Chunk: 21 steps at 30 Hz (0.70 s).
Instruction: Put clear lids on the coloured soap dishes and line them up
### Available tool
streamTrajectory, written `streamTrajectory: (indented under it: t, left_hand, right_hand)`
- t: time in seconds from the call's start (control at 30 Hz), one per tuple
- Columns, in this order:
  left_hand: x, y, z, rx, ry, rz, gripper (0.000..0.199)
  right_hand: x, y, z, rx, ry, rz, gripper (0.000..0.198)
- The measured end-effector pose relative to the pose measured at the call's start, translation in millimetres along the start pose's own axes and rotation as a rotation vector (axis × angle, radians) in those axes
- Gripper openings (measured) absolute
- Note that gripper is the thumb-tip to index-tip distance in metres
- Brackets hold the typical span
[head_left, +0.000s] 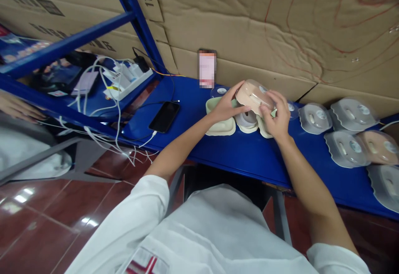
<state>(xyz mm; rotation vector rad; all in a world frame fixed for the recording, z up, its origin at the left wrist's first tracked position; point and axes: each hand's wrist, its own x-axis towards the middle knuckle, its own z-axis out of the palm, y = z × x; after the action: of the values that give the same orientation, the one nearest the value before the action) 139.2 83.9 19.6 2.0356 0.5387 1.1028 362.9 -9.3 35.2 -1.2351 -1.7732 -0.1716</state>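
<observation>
Between my two hands is a peach-coloured container with a clear lid [252, 93], lifted above the blue shelf and tilted. My left hand [227, 107] grips its left end, thumb along the near side. At its right end my right hand [278, 114] is closed on the edge, fingers over the lid. Beneath them sit a pale green container [220, 127] without a lid, a whitish round piece [247, 120] and another pale container [264, 128], partly hidden by my right hand. A clear lid [220, 92] lies behind the green container.
Several lidded containers [315, 118] stand on the right of the blue shelf [199, 151]. A lit phone [207, 68] leans against the cardboard; a dark phone [164, 117] lies left. White cables [118, 137] hang near a blue frame post [141, 28]. Another person's hand [17, 107] is far left.
</observation>
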Motion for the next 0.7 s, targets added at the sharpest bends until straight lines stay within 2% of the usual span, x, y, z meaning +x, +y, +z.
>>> streamTrajectory:
  t: [0.17, 0.27, 0.37, 0.5, 0.57, 0.7]
  left_hand:
    - [-1.9, 3.7, 0.2, -0.009, -0.034, -0.024, 0.109]
    - [-2.8, 2.9, -0.1, -0.004, -0.012, -0.015, 0.109]
    - [-3.2, -0.5, 0.4, 0.044, 0.009, -0.007, 0.105]
    - [-3.8, -5.3, 1.6, 0.111, 0.001, 0.016, 0.103]
    - [-4.4, -6.0, 1.8, 0.139, -0.016, 0.023, 0.102]
    - [-5.4, -3.5, 1.1, 0.156, -0.025, -0.002, 0.101]
  right_hand:
    - [2.8, 14.5, -3.6, -0.027, 0.065, 0.110, 0.049]
    - [3.6, 20.5, -6.3, -0.060, 0.038, 0.125, 0.051]
    - [3.0, 16.8, -8.7, -0.138, -0.056, 0.073, 0.052]
    - [-0.1, 3.7, -7.1, -0.199, -0.245, -0.078, 0.048]
    - [-1.6, -0.1, -4.3, -0.161, -0.266, -0.099, 0.045]
    - [-2.2, 0.3, 1.1, -0.093, -0.219, -0.036, 0.038]
